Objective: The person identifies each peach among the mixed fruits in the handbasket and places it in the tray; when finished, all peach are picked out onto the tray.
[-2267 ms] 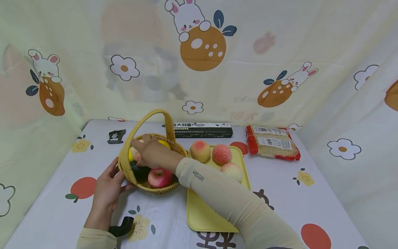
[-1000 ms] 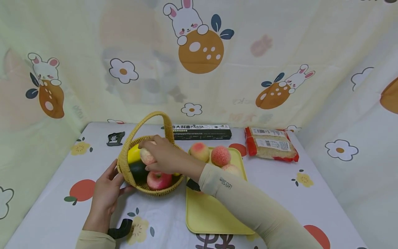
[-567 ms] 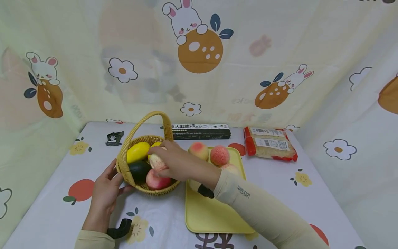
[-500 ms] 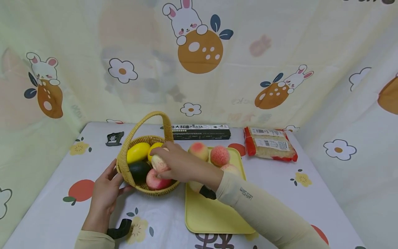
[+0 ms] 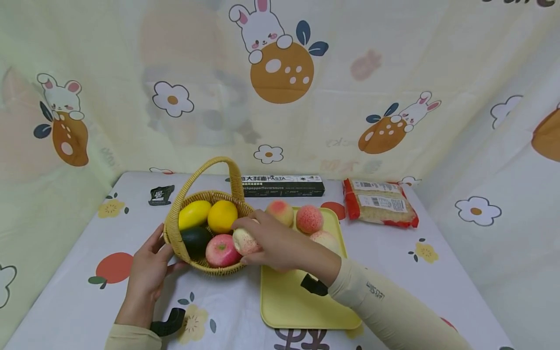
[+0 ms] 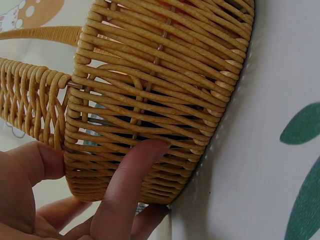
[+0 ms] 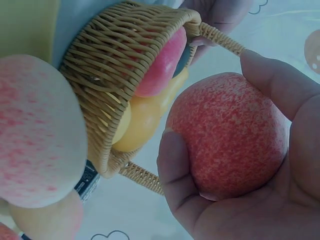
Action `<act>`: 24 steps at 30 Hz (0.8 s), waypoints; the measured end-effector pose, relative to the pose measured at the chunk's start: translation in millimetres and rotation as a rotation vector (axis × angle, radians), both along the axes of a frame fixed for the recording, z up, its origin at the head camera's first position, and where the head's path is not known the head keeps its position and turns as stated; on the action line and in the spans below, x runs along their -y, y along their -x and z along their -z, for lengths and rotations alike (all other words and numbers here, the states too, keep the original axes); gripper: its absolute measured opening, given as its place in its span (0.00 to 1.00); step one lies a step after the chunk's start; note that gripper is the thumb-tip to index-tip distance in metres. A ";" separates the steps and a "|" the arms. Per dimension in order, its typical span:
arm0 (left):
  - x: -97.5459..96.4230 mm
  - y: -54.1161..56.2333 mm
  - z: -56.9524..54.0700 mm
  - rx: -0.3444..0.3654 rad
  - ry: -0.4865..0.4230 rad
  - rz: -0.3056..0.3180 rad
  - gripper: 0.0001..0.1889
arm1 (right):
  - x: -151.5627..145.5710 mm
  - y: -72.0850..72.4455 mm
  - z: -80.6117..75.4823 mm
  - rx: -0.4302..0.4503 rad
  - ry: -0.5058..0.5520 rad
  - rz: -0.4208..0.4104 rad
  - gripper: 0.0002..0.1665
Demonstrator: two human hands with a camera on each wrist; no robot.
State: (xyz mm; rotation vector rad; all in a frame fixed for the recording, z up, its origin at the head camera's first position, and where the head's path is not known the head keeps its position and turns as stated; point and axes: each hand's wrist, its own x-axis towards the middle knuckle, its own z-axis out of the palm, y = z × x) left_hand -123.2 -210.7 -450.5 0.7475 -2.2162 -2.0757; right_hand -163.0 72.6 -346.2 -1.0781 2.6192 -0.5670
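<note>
A speckled pale-and-pink peach (image 5: 246,241) is in the grip of my right hand (image 5: 280,243), over the right rim of the wicker basket (image 5: 201,266). In the right wrist view, fingers and thumb curve round this peach (image 7: 230,135), which shows red there. My left hand (image 5: 150,267) rests against the basket's left side. Its thumb (image 6: 127,187) lies straight along the woven wall in the left wrist view, with other fingers partly hidden. Inside the basket sit a lemon (image 5: 194,214), an orange (image 5: 222,217), a dark green avocado-like fruit (image 5: 196,241) and a red apple (image 5: 223,251).
A yellow tray (image 5: 306,308) lies right of the basket, bearing several peaches (image 5: 310,218) at its far end, partly behind my right arm. Further back are a pasta box (image 5: 284,186), a red-edged bag (image 5: 381,203) and a small black packet (image 5: 161,195).
My right hand has drawn the peach from the basket's back left, rightward to the right rim. The orange and apple show more fully. My left hand stays at the basket's side.
</note>
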 end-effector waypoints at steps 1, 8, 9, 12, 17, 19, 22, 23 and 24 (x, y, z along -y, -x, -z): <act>0.1 0.0 0.4 0.001 0.000 -0.001 0.38 | -2.8 -1.6 1.2 -0.003 0.005 -0.003 0.38; 1.3 -0.1 2.0 -0.001 -0.006 0.007 0.38 | -23.2 -14.4 3.3 0.007 0.068 -0.002 0.39; 1.3 -0.1 2.1 -0.002 -0.007 0.007 0.38 | -26.1 -16.3 3.2 0.006 0.073 -0.002 0.39; 1.4 0.1 1.6 -0.004 -0.002 0.006 0.39 | -34.0 -20.4 3.5 0.002 0.081 0.000 0.37; 1.3 1.0 1.2 -0.002 0.001 0.006 0.39 | -46.6 -24.7 5.2 0.031 0.082 0.020 0.37; 1.2 1.2 1.5 0.003 -0.002 0.003 0.39 | -52.6 -26.9 5.8 0.039 0.075 0.029 0.37; 1.3 1.0 2.1 0.008 -0.006 0.000 0.39 | -63.0 -31.6 6.9 0.031 0.070 0.029 0.37; 1.4 0.9 2.3 0.008 -0.006 -0.001 0.39 | -66.4 -33.2 7.6 0.027 0.073 0.023 0.36; 1.6 0.8 2.4 0.008 -0.007 -0.001 0.39 | -69.8 -34.9 8.5 0.021 0.072 0.020 0.36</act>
